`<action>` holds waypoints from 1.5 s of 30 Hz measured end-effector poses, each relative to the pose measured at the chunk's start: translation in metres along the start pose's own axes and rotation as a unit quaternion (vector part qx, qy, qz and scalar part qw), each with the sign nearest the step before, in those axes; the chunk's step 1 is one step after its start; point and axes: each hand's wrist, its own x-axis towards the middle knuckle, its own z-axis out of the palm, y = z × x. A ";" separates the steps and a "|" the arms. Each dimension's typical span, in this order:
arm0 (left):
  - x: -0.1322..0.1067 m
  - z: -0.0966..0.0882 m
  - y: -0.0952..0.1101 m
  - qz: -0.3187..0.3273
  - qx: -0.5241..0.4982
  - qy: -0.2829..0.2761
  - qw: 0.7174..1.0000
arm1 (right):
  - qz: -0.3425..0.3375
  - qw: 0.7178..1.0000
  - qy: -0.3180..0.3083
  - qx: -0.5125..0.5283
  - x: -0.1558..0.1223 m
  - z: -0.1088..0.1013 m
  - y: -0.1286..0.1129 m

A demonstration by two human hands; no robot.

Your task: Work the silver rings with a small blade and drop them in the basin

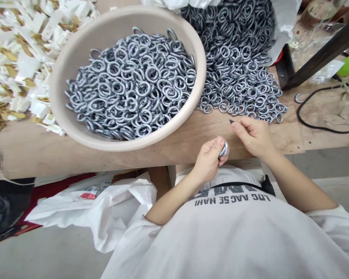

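Left hand clamps silver-grey metal ring between thumb and fingers, ring held on edge. Right hand pinches small dark pointed blade just above ring, tip aimed left, toward round beige plastic bowl.

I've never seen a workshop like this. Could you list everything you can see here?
plastic basin: one, beige, on the wooden tabletop
metal rings in the basin: very many, grey, heaped inside it
heap of metal rings: very many, grey, on the tabletop right of the basin
small blocky pieces: many, white and tan, left of the basin
wooden tabletop: one, light brown, in front of the person
cable: one, black, on the right of the tabletop
plastic bag: one, white, below the table edge
left hand: one, gripping a grey ring
right hand: one, pinching a small dark pointed item
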 end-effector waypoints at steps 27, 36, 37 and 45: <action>0.005 -0.008 0.010 0.057 0.118 0.024 0.991 | -0.006 0.993 0.061 0.105 0.029 0.007 -0.003; 0.003 0.001 0.003 0.026 0.011 0.041 0.999 | -0.017 0.988 0.004 0.151 0.006 0.014 -0.012; 0.003 0.003 0.005 0.023 0.004 0.037 0.999 | 0.004 0.986 0.002 0.164 0.007 0.014 -0.010; 0.003 0.009 0.012 0.006 -0.040 0.088 0.995 | -0.090 0.996 -0.018 -0.022 -0.011 0.008 -0.017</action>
